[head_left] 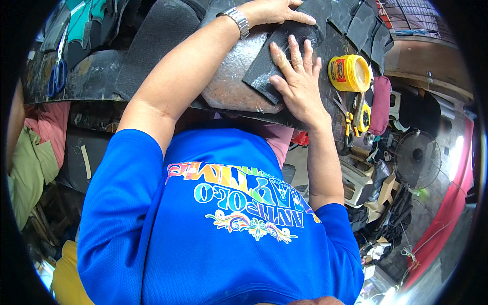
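Note:
On the worktable a black textured sheet piece [260, 76] lies over a smooth brownish slab [223, 68], its surface shiny in places. My right hand [300, 84] rests flat on this piece with the fingers spread. At the piece's far edge is my left hand [272, 11], a metal-band watch [238, 20] on its wrist. Its thumb stretches across the black material; the other fingers are partly cut off by the top of the view. Neither hand visibly grips anything.
Right of my right hand stands an open yellow tub [349, 72], with yellow-handled scissors [348, 129] and a yellow tape roll [364, 118] nearer. Blue-handled scissors [57, 76] lie far left. Black cut pieces [157, 43] cover the table's back. A fan [418, 155] stands at right.

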`<state>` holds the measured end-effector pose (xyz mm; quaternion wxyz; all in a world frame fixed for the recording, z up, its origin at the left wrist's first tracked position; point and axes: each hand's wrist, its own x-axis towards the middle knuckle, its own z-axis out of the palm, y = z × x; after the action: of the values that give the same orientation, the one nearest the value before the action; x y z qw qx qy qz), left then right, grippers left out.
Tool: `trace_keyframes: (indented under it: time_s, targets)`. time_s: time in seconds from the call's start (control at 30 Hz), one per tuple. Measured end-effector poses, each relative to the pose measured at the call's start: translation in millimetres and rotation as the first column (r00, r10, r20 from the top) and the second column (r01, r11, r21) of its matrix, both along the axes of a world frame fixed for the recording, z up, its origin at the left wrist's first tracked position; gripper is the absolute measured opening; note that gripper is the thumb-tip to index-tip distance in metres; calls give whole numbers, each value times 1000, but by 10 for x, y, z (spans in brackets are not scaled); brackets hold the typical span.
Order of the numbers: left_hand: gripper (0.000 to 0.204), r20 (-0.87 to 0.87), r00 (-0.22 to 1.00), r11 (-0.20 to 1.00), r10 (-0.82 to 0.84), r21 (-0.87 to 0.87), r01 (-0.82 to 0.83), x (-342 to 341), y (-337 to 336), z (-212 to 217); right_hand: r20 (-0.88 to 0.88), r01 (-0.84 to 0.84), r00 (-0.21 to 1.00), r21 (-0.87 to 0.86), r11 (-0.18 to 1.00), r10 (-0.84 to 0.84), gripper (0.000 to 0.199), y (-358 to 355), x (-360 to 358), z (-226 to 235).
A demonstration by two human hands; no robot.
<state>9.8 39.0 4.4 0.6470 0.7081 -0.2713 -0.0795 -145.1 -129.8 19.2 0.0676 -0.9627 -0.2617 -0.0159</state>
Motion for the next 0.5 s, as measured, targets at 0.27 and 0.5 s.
trace_keyframes:
  time_s: [0.27,0.5]
  targets:
    - [52,71,993,995,89,44,-92,21,-12,-27,-12,-159,987,-132,978,159,76,129,-122,39]
    - [44,41,998,998,51,29,-52,2,3,14,-184,-206,954,163,965,235,71,75,-445,71]
